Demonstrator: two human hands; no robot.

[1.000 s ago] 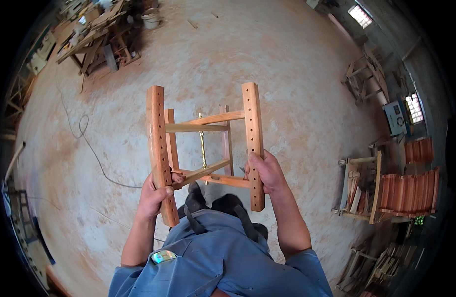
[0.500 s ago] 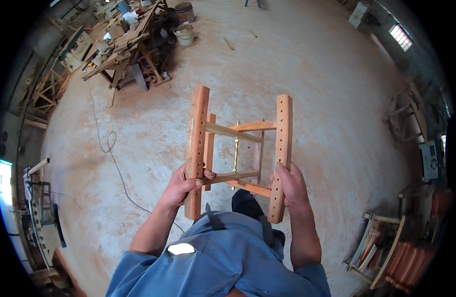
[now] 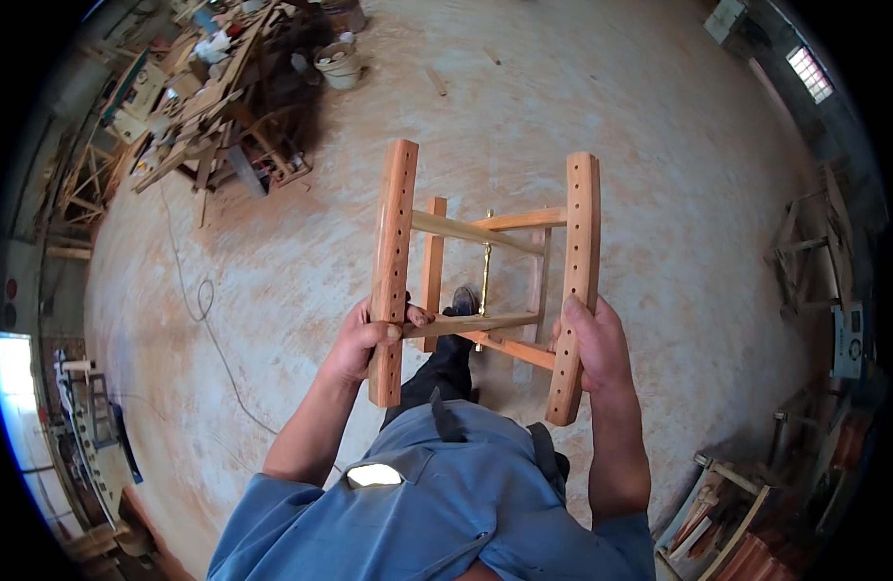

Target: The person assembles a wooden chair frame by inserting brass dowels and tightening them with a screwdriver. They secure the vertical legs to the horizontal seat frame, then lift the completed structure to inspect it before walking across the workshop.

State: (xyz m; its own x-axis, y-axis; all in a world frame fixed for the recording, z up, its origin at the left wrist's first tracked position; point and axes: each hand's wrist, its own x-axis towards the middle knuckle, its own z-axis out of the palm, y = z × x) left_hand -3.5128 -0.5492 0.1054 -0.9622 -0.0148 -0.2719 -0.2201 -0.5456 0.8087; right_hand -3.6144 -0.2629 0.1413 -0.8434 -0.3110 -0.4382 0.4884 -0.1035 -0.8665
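A wooden folding stool frame [image 3: 395, 223] hangs in front of my waist, held between both hands. Its two upper rails carry a row of small holes, and crossed legs and thin crossbars show beneath. A brass-coloured rod [image 3: 485, 271] runs through its middle. My left hand [image 3: 354, 339] is closed round the near part of the left rail, with its thumb on top and fingertips showing on the inner side. Closed on the right rail [image 3: 582, 228], my right hand [image 3: 601, 344] has its thumb on the upper face; most of its fingers are hidden.
A cluttered workbench [image 3: 214, 111] stands far left, with a white bucket [image 3: 338, 68] beside it. A thin cable [image 3: 188, 290] trails over the floor at left. Wood scraps [image 3: 435, 82] lie ahead. At lower right stands a rack [image 3: 723, 504] with wooden pieces.
One leg has come forward, its shoe now showing beneath the stool frame. The room has shifted in view, and the frame sits slightly higher and further right. Both hands keep their hold.
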